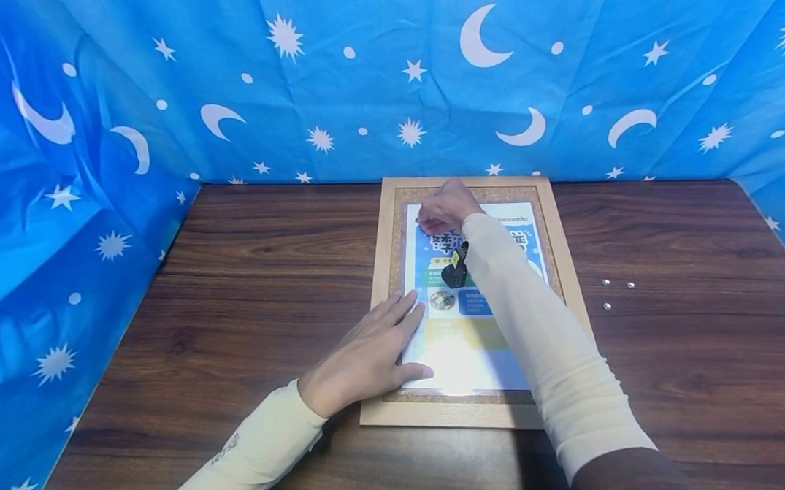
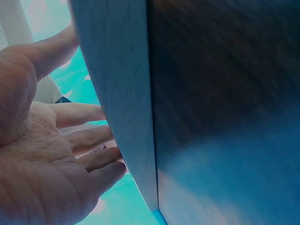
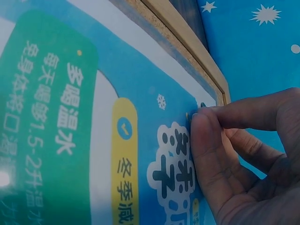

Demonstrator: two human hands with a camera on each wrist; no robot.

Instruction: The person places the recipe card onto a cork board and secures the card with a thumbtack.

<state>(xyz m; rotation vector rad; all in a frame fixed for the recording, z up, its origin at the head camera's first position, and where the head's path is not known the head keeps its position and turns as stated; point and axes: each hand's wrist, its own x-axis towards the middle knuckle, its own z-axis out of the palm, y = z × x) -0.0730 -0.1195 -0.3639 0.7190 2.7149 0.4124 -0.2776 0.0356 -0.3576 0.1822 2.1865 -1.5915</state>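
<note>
A printed poster with colourful blocks of text lies on a wood-framed cork board. At the poster's upper left corner, my right hand has thumb and forefinger pinched together, as the right wrist view also shows. What looks like a thumbtack sits between those fingertips, mostly hidden by them. My left hand lies spread over the board's left edge, its fingertips and thumb resting on the poster's lower left side. In the left wrist view, the straight fingers reach across the frame's side rail.
Several small silvery thumbtacks lie on the dark wooden table right of the board. A black wrist camera hangs under the right forearm, over the poster. Blue cloth with moons and stars stands behind and at the sides.
</note>
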